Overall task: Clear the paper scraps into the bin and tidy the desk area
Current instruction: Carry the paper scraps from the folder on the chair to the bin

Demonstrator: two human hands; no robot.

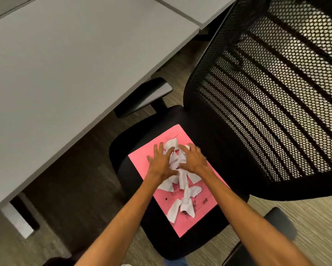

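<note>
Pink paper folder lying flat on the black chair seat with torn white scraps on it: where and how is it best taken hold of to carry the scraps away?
Probably by its two long edges, one hand from each side, lifting the pink paper folder level or slightly cupped, since the loose torn white scraps run along its middle.

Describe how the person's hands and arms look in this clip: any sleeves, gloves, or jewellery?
Both forearms are bare up to the frame edge, no sleeves showing. The left hand and right hand are ungloved, with no watch, ring or wristband visible.
</note>
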